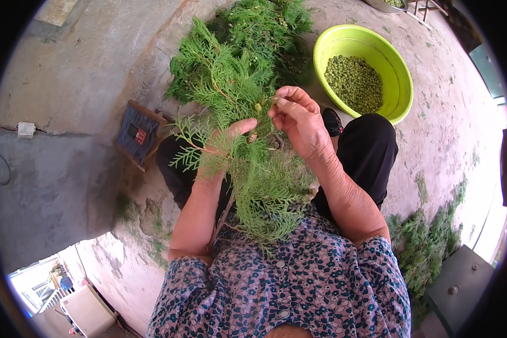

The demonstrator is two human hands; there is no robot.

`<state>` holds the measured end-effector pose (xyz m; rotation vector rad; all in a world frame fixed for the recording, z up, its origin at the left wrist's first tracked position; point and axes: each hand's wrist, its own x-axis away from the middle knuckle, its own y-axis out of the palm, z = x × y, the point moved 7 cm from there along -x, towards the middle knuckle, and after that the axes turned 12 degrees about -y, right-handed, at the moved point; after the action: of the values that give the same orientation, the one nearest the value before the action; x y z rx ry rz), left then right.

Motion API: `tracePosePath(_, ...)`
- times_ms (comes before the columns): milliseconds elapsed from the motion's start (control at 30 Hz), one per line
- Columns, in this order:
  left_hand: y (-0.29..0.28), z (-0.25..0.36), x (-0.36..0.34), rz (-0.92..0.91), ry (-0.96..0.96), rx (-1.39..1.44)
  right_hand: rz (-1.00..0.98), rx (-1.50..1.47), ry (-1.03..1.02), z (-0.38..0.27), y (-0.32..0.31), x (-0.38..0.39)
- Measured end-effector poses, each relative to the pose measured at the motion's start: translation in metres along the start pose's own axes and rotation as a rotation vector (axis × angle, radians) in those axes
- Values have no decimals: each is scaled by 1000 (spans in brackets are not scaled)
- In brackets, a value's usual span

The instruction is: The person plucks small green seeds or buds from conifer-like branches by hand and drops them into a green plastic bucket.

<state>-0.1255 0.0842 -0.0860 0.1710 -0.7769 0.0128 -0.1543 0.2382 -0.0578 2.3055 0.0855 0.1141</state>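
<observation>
Both hands meet at the centre of my view, above the lap. Left hand (231, 138): I see it clasped around a flat, feathery green conifer branch (236, 107), thumb pointing right across the stem, most of the palm buried in foliage. Right hand (298, 121): fingers bent inward, fingertips (277, 103) pinched together on a small greenish cone at the branch's right edge. Forearms enter from the lower edge, bare below short sleeves of a floral blouse in blue, pink and white (287, 287); the right forearm slants up and left, the left rises nearly straight.

Ground: rough, pale concrete pavement (445, 112) in sunlight, with patches of moss and weeds near the lower left. Black trousers (372, 146) cover the knees beneath the branch, whose lower sprays hang down against the blouse.

Surroundings: a heap of cut green conifer boughs (265, 28) lies just beyond the held branch. To its right I note a round lime-green plastic basin (403, 84) holding a layer of small green cones. A further pile of green cuttings (428, 248) lies at lower right, beside a dark metal box (462, 281). A small dark-blue stool with a wooden frame (138, 132) stands to the left.
</observation>
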Motion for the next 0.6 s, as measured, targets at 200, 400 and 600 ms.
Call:
tracePosePath(200, 6, 7, 21, 50, 2, -41, 74, 52, -85, -22, -20, -14)
tracePosePath(400, 3, 1, 19, 53, -64, -92, -151, 388, -136, -28, -3, -7)
tracePosePath(600, 3, 3, 26, -47, 88, 22, -432, 774, -101, -19, 13, 0)
